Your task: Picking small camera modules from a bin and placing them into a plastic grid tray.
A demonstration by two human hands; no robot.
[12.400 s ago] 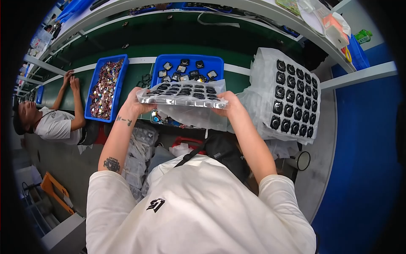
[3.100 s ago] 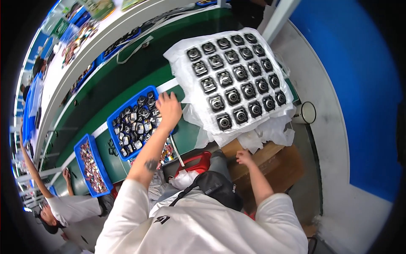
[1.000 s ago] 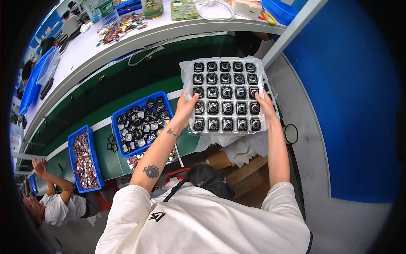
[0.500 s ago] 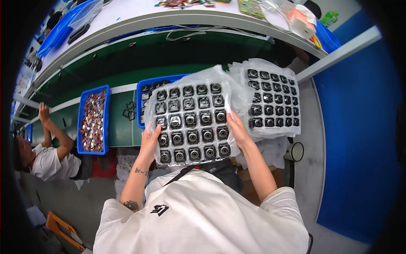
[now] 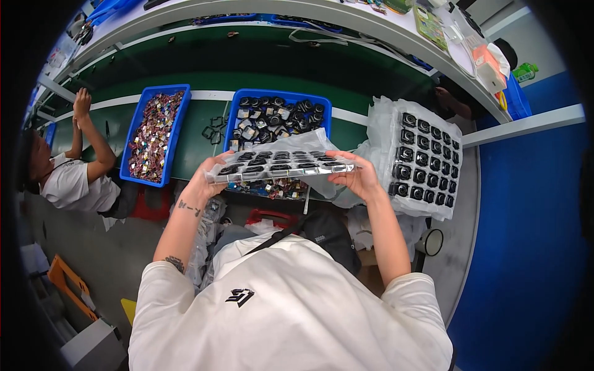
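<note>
Between my hands is a clear plastic tray (image 5: 304, 172) of black square camera-like parts with a white plastic sheet, tipped almost edge-on. My left hand (image 5: 209, 178) grips its left end and my right hand (image 5: 359, 177) its right end. Beneath and behind it stands a blue bin (image 5: 328, 117) heaped with similar black parts and silvery pieces. To the right, a stack of filled trays (image 5: 423, 208) lies wrapped in white film, black parts in rows on top.
Another blue bin (image 5: 128, 162) on the green bench holds many small coloured pieces. Thin black frames (image 5: 215, 130) lie between the bins. A white shelf (image 5: 247, 10) runs across the back. A co-worker (image 5: 80, 176) sits at the left. A metal rail (image 5: 526, 123) crosses at the right.
The tray has tipped from facing me to nearly edge-on, both hands still on it. More of the blue bin behind it shows. The view has shifted.
</note>
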